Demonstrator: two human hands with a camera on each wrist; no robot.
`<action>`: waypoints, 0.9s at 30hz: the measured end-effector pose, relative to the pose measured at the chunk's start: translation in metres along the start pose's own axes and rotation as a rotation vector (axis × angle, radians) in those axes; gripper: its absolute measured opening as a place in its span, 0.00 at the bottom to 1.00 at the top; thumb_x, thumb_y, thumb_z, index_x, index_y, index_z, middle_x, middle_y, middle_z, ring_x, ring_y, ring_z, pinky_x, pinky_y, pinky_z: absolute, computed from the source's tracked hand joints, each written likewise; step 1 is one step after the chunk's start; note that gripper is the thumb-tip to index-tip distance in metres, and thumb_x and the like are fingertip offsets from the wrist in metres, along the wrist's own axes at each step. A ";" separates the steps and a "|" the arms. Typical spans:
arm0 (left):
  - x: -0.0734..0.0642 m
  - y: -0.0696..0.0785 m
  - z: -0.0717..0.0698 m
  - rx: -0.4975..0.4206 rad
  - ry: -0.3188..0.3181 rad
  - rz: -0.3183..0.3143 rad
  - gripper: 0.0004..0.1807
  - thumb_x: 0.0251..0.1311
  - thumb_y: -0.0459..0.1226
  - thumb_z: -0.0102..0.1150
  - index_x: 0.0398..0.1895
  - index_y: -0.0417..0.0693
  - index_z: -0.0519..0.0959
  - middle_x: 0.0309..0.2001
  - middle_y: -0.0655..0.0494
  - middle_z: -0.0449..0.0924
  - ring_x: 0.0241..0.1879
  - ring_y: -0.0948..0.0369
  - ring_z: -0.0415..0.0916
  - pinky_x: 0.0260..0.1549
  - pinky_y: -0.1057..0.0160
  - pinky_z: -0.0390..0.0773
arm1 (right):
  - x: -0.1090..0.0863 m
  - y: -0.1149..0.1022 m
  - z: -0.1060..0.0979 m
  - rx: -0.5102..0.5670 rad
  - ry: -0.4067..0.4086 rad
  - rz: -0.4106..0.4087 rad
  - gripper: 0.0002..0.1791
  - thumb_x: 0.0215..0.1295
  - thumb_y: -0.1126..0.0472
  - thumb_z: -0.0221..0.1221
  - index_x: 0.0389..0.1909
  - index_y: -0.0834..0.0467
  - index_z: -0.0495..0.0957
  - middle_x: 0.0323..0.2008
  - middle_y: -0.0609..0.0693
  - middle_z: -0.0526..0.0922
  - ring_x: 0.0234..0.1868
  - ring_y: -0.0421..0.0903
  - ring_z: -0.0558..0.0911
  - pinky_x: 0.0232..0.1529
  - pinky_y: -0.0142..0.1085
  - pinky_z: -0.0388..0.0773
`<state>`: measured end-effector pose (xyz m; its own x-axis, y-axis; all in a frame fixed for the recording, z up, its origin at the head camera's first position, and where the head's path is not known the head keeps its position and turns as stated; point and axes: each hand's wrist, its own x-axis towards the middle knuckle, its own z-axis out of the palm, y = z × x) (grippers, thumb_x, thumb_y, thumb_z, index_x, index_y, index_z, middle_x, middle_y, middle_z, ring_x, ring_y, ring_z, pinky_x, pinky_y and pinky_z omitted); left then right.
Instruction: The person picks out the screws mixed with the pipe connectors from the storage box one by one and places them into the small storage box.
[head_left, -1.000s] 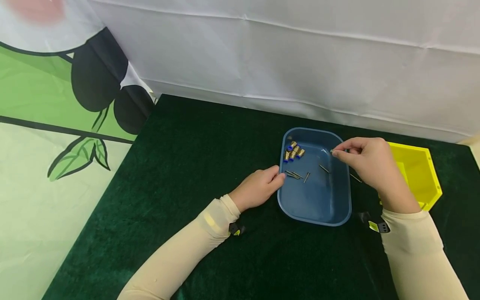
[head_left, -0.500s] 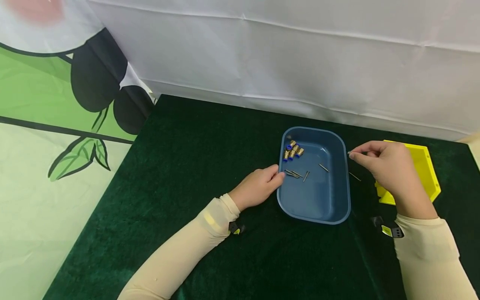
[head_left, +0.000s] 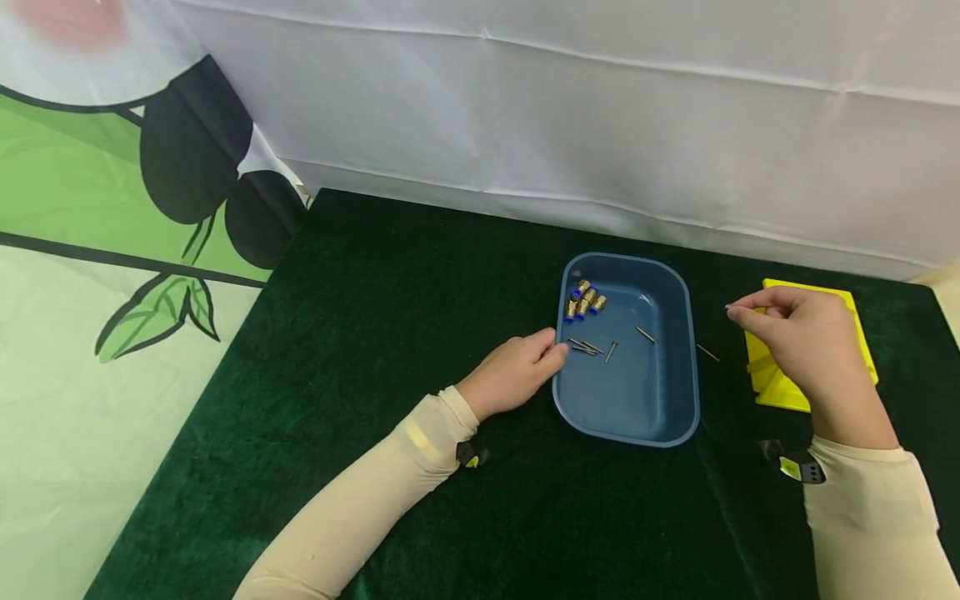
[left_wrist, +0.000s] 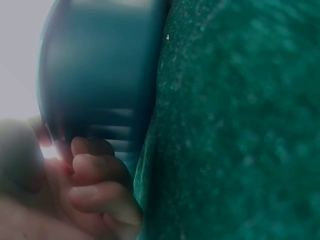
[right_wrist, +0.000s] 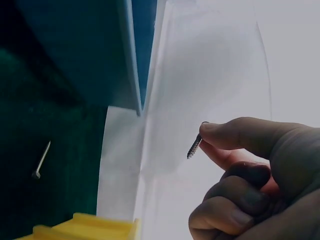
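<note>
My left hand (head_left: 513,373) grips the left rim of a blue plastic tub (head_left: 626,417), fingers curled against its outer wall in the left wrist view. Between thumb and forefinger, my right hand (head_left: 806,346) pinches a small threaded screw (right_wrist: 195,146), held in the air right of the tub. Inside the tub lie several brass fittings (head_left: 582,309) with blue ends, at the far left. Several thin metal screws (head_left: 585,347) are scattered on the tub floor, one lone screw (head_left: 645,334) further right. My right hand partly hides a yellow bin (head_left: 783,387).
Another thin screw or nail (head_left: 707,352) lies on the dark green cloth (head_left: 420,275) between tub and yellow bin. A white sheet (head_left: 570,125) hangs behind the table, and a printed cloth (head_left: 67,417) is at the left.
My right hand has moved right with the screw, from over the tub to beside the yellow bin. My left hand stays on the tub's rim.
</note>
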<state>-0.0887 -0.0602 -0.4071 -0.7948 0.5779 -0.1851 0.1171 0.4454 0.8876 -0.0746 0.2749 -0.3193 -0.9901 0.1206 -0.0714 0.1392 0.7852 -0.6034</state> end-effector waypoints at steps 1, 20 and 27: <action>0.000 0.000 0.000 -0.004 0.000 0.001 0.19 0.77 0.54 0.35 0.35 0.54 0.71 0.25 0.55 0.71 0.19 0.58 0.68 0.19 0.64 0.67 | 0.000 0.002 -0.001 -0.005 0.000 0.010 0.23 0.69 0.43 0.59 0.45 0.61 0.84 0.15 0.49 0.63 0.17 0.50 0.64 0.16 0.40 0.56; 0.001 -0.003 0.000 -0.020 -0.014 0.014 0.21 0.77 0.54 0.35 0.37 0.51 0.72 0.25 0.55 0.72 0.20 0.58 0.69 0.19 0.64 0.67 | -0.008 0.015 -0.001 -0.034 0.054 0.046 0.27 0.68 0.40 0.59 0.43 0.62 0.85 0.28 0.57 0.79 0.31 0.50 0.69 0.22 0.36 0.66; 0.002 -0.003 0.001 -0.024 -0.010 0.012 0.20 0.77 0.54 0.36 0.36 0.53 0.71 0.25 0.55 0.71 0.19 0.58 0.68 0.19 0.64 0.67 | -0.017 -0.005 0.014 -0.004 0.075 -0.091 0.19 0.68 0.45 0.61 0.42 0.57 0.86 0.18 0.52 0.72 0.20 0.47 0.69 0.17 0.34 0.63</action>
<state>-0.0902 -0.0597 -0.4104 -0.7877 0.5896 -0.1784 0.1121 0.4221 0.8996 -0.0587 0.2609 -0.3262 -0.9947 0.0934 0.0431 0.0488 0.7972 -0.6017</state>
